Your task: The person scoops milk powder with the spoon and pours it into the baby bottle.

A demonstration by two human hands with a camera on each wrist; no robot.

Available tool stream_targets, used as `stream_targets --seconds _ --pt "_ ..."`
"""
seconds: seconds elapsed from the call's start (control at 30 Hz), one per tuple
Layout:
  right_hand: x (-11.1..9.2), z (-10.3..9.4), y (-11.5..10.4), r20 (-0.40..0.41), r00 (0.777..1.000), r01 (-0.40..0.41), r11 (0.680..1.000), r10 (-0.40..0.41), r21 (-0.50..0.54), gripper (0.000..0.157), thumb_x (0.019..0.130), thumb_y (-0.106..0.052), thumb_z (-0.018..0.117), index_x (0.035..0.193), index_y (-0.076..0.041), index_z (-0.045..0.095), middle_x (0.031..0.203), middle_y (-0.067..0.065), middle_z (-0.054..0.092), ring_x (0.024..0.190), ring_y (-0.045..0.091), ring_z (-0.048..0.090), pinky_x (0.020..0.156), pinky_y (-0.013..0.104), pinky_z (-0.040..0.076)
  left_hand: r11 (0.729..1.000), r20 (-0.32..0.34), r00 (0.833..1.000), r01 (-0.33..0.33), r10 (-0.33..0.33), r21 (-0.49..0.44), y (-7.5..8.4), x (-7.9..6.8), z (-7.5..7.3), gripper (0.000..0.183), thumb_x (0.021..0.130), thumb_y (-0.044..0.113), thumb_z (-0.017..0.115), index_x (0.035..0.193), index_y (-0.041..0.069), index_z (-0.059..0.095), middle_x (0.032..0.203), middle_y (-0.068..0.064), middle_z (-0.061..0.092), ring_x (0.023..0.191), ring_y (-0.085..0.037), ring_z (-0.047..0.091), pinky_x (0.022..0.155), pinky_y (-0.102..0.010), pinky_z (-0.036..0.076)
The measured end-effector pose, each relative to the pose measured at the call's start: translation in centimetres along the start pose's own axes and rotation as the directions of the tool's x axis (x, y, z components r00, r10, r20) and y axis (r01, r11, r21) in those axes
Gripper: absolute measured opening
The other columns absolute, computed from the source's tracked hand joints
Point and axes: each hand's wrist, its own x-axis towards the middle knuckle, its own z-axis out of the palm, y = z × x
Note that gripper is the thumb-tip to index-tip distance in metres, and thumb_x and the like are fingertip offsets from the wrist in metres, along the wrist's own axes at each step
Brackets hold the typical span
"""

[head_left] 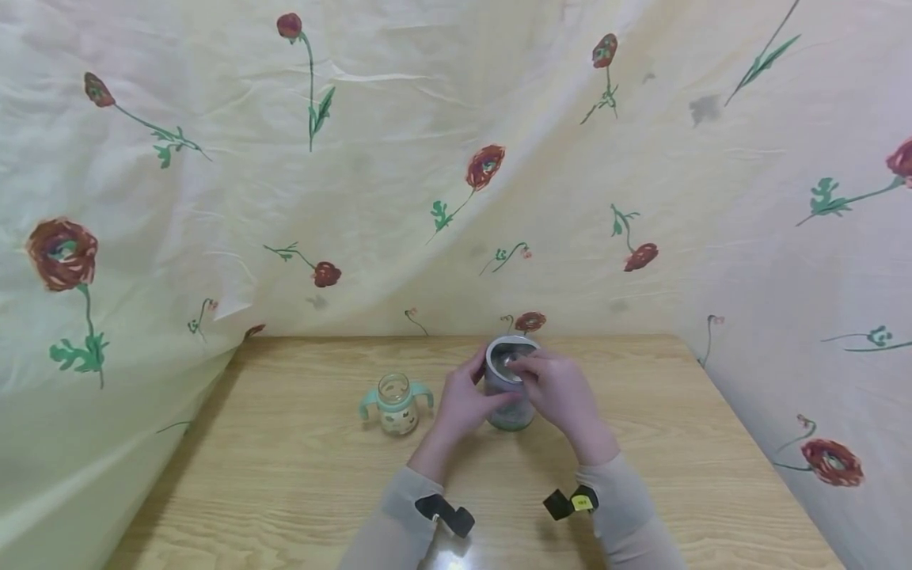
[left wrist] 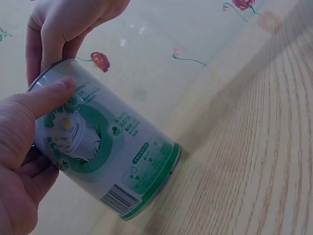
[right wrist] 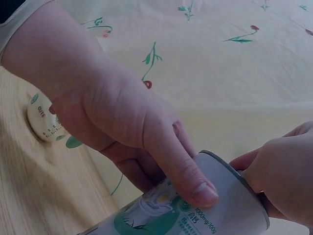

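Observation:
A milk powder tin (head_left: 511, 416) with a green base band stands tilted, its top uncovered. My left hand (head_left: 465, 400) grips its side near the rim, thumb across the printed front, as the left wrist view of the tin (left wrist: 105, 139) shows. From the other side, my right hand (head_left: 563, 393) reaches over the rim with its fingers bent down into the opening. The right fingertips are hidden inside the tin in both wrist views, so I cannot tell what they hold. Something shiny shows beside them in the head view.
Left of the tin stands an uncapped baby bottle (head_left: 397, 417) with two mint handles. Both are on a wooden table (head_left: 299, 459). A flower-patterned cloth (head_left: 399, 198) hangs behind the table and along its sides.

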Motion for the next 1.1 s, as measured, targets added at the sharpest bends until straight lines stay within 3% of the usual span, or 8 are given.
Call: stream_targets --seconds 0.4,0.67,0.93,1.1 --pt "0.7 -0.2 0.3 0.122 0.988 -0.109 0.988 0.095 0.111 0.014 0.088 0.008 0.080 0.098 -0.001 0.084 0.093 0.010 0.081 0.080 0.021 0.076 0.068 0.039 0.065 1.000 -0.005 1.000 -0.004 0.004 0.010 -0.2 0.0 0.0 0.087 0.084 0.025 0.095 0.159 0.019 0.052 0.155 0.007 0.058 0.144 -0.015 0.053 0.120 -0.041 0.043" --pt "1.0 -0.2 0.6 0.185 0.970 -0.191 0.965 0.157 0.180 0.015 0.089 0.007 0.080 0.100 -0.002 0.085 0.095 0.007 0.081 0.083 0.018 0.076 0.069 0.038 0.065 1.000 -0.006 1.000 -0.012 0.012 0.014 -0.1 0.1 0.0 0.087 0.084 0.025 0.095 0.160 0.020 0.052 0.154 0.007 0.059 0.144 -0.014 0.053 0.120 -0.042 0.043" --pt "1.4 -0.4 0.6 0.267 0.926 -0.325 0.923 0.266 0.208 0.010 0.092 -0.003 0.082 0.100 -0.006 0.085 0.095 0.005 0.081 0.084 0.017 0.075 0.069 0.036 0.064 1.000 -0.006 1.000 -0.024 0.024 0.019 -0.1 0.1 0.1 0.086 0.084 0.022 0.095 0.159 0.019 0.053 0.153 0.006 0.060 0.143 -0.013 0.054 0.120 -0.042 0.044" --pt "1.6 -0.4 0.6 0.301 0.891 -0.418 0.871 0.339 0.258 0.009 0.093 -0.006 0.081 0.101 -0.005 0.085 0.095 0.005 0.081 0.087 0.019 0.075 0.073 0.038 0.063 1.000 -0.007 1.000 -0.018 0.019 0.013 -0.1 0.0 0.0 0.085 0.085 0.020 0.094 0.159 0.016 0.052 0.154 0.003 0.059 0.144 -0.015 0.053 0.120 -0.042 0.043"
